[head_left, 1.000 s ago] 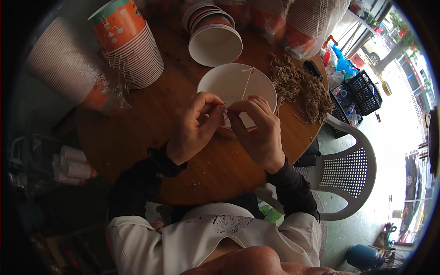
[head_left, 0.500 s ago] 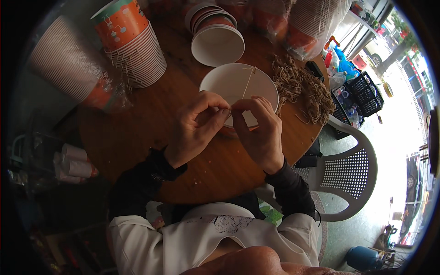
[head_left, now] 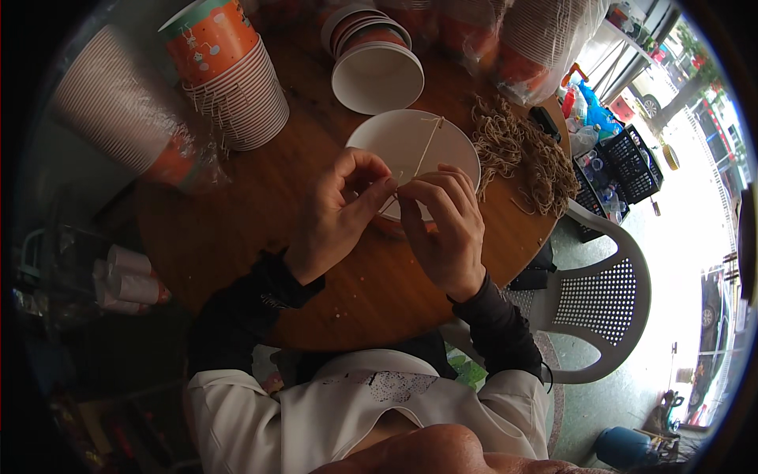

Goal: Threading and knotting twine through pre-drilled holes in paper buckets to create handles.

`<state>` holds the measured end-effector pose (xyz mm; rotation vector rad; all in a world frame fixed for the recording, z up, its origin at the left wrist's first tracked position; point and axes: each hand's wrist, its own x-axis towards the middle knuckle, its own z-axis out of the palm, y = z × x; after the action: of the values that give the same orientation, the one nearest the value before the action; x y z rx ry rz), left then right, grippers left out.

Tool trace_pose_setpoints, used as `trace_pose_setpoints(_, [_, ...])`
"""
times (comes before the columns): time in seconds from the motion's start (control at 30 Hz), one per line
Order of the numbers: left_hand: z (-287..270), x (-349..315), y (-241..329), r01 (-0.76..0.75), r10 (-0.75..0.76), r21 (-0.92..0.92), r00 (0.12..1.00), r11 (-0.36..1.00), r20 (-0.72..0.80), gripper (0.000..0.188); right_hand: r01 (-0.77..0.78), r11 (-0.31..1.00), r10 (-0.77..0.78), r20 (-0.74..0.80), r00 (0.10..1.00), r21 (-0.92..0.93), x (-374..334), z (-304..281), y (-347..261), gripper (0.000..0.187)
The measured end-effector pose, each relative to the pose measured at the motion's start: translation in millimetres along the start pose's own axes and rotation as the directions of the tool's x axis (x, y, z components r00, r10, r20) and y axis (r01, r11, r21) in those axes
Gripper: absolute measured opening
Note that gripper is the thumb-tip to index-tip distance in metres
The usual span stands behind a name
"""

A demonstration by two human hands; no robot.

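An orange paper bucket with a white inside (head_left: 383,138) stands on the table before me, partly hidden by my hands. From its far rim, a thin tan string (head_left: 426,150) runs across the opening to my fingertips at the near rim. My left hand (head_left: 338,217) is closed in a pinch of thumb and forefinger, a short string end showing by the tips. Beside it, my right hand (head_left: 446,225) also pinches the string, its other fingers curled over the opening. The exact knot or loop between the fingertips is too small to make out.
A tangled heap of tan strings (head_left: 525,162) lies right of the bucket on the round wooden table (head_left: 213,245). Behind are tilted nested buckets (head_left: 377,77), an orange stack (head_left: 245,99) and plastic-wrapped stacks (head_left: 545,39). A grey plastic chair (head_left: 592,296) stands at right.
My fingertips have shifted slightly at the near rim, with the left thumb and forefinger a little more raised. A short string end now shows above them. The bucket stays in place.
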<state>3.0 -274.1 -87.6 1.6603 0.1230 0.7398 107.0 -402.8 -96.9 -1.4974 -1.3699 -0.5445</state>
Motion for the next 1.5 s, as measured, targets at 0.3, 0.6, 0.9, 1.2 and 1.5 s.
trace_pose_setpoints(0.3, [-4.5,-2.2,13.5,0.046,-0.052,0.044,0.989,0.998,0.139,0.014,-0.053,0.999,0.053,-0.036,0.998,0.004,0.7,-0.5,1.4,0.022])
trace_pose_setpoints(0.6, [-7.1,1.2,4.1,-0.105,0.079,0.252,0.991,0.962,0.111,0.01,-0.179,0.979,0.173,0.066,0.983,0.1,2.5,-3.4,-5.6,0.02])
trace_pose_setpoints(0.9, [-21.7,8.0,17.3,0.215,-0.223,0.059,0.938,0.975,0.265,0.007,-0.286,0.942,0.282,0.051,0.958,0.176,3.0,2.4,-9.1,0.021])
trace_pose_setpoints(1.2, [-33.6,21.6,23.7,0.493,-0.393,-0.172,0.823,0.853,0.411,0.02,-0.341,0.896,0.332,0.08,0.94,0.284,4.3,0.7,-9.4,0.019])
trace_pose_setpoints(1.5, [-32.8,19.5,14.6,0.424,-0.339,-0.192,0.87,0.885,0.358,0.021,-0.152,0.96,0.152,0.019,0.988,0.237,5.0,-1.7,-2.0,0.021])
